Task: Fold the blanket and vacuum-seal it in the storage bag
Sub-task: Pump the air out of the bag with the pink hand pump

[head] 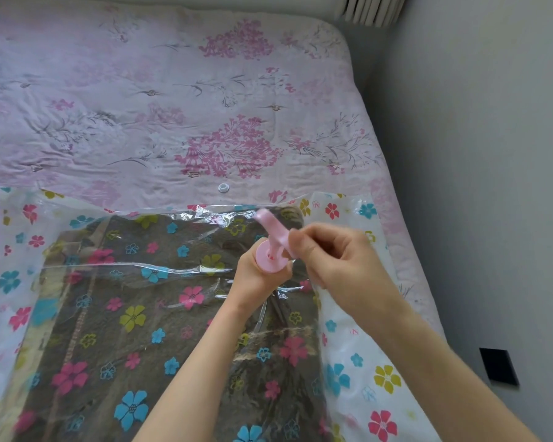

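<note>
A: Blanket [160, 317], dark brown and folded flat, lies inside the clear plastic storage bag printed with pink, blue and yellow flowers [358, 371], and the bag is spread across the near end of the bed [173, 116].

B: And both hands are over the blanket's far right part, on the pink plastic hand pump [270, 261] that stands on the bag there.

A: Right. Left hand [256, 282] comes up from below, fingers curled round the pump's barrel just under its round top disc. The forearm runs diagonally up from the bottom of the view.

B: Right hand [336, 253] sits higher and to the right, fingers curled round the pump's T-shaped handle, which is blurred at its far end. That arm reaches in from the lower right, wrist bent inward.

A: So both hands have a closed grip on the pump, none free.

B: Beyond the bag's far edge, a small white round cap [223, 187] lies on the pink floral bedspread, well apart from the hands. A grey wall [479, 154] runs down the bed's right side.
</note>
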`<act>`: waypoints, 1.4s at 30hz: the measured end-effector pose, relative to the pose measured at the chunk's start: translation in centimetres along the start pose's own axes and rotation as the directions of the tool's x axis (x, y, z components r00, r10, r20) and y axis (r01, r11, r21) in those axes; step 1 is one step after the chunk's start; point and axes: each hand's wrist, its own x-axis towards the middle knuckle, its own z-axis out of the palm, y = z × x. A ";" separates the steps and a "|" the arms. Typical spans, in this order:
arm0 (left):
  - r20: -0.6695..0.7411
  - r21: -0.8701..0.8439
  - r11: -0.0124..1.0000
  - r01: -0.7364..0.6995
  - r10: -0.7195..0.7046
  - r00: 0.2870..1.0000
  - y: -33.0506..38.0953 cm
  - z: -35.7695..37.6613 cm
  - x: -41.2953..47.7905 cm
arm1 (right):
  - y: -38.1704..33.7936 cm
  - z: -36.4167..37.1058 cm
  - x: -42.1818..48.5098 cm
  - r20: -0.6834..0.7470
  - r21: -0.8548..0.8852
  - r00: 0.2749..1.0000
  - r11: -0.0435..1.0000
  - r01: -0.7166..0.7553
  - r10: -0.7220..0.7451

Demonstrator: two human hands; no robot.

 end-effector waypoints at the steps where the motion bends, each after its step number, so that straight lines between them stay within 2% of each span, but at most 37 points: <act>1: -0.018 0.013 1.000 -0.006 0.007 1.000 -0.2 0.0 0.1 | -1.3 -0.3 -0.2 0.007 0.076 0.998 0.995 0.062 -0.063; 4: -0.038 0.070 0.998 -0.004 0.006 0.999 -0.6 -0.1 0.3 | -2.8 -0.1 -0.7 -0.010 0.286 0.986 0.944 0.165 -0.169; 6: -0.041 0.063 0.998 0.005 -0.002 0.999 -0.8 -0.1 0.2 | -0.9 0.8 -0.5 -0.052 0.213 0.990 0.968 0.136 -0.128; 10: 0.031 -0.014 1.000 0.004 -0.004 1.000 -0.3 -0.3 0.1 | 3.6 1.7 0.2 -0.048 0.002 0.992 0.993 -0.118 0.118; 12: 0.027 -0.006 1.000 0.004 -0.004 1.000 -0.3 -0.3 0.2 | 3.2 1.3 0.5 -0.019 -0.045 0.989 0.988 -0.147 0.146; 14: -0.024 0.023 1.000 0.013 -0.013 1.000 -0.4 -0.1 0.4 | 0.8 0.5 0.5 -0.008 -0.035 0.998 0.998 -0.056 0.055; 17: -0.042 0.065 0.998 0.015 -0.012 0.999 -0.9 -0.2 0.6 | -2.4 -0.4 -0.1 0.007 0.150 0.992 0.981 0.121 -0.123; 20: -0.032 0.091 0.996 -0.005 0.008 0.999 -0.6 -0.1 0.2 | -1.6 -0.1 -0.7 -0.007 0.281 0.984 0.944 0.172 -0.178; 23: -0.004 0.024 1.000 -0.013 0.013 1.000 0.1 -0.1 -0.1 | 2.7 1.3 -0.2 -0.044 0.104 0.999 0.995 0.008 -0.003; 26: 0.061 -0.025 1.000 -0.020 0.021 0.998 0.3 0.0 -0.3 | 4.9 1.5 0.3 -0.049 -0.024 0.986 0.986 -0.162 0.161; 28: 0.015 0.010 1.000 -0.009 0.009 1.000 0.3 0.1 0.1 | 3.4 1.1 0.3 -0.039 -0.013 0.991 0.992 -0.129 0.128; 32: -0.022 0.082 0.996 -0.040 0.042 0.999 -0.2 0.1 0.1 | -1.3 0.2 -0.7 -0.042 0.219 0.995 0.970 0.102 -0.095; 34: -0.029 0.082 0.995 -0.050 0.053 0.998 -0.1 0.2 -0.2 | -1.4 0.2 -1.0 -0.051 0.260 0.985 0.950 0.170 -0.162; 36: -0.041 0.078 0.996 -0.030 0.033 0.999 0.1 0.3 -0.3 | 0.6 0.6 -0.7 -0.076 0.183 0.991 0.976 0.119 -0.107; 40: 0.033 0.033 0.999 -0.021 0.020 0.999 0.3 0.1 -0.2 | 5.4 1.6 0.5 -0.125 -0.089 0.986 0.988 -0.124 0.112; 42: 0.037 0.023 0.999 -0.049 0.048 0.998 0.4 0.2 -0.2 | 5.0 1.6 0.6 -0.104 -0.132 0.986 0.981 -0.142 0.129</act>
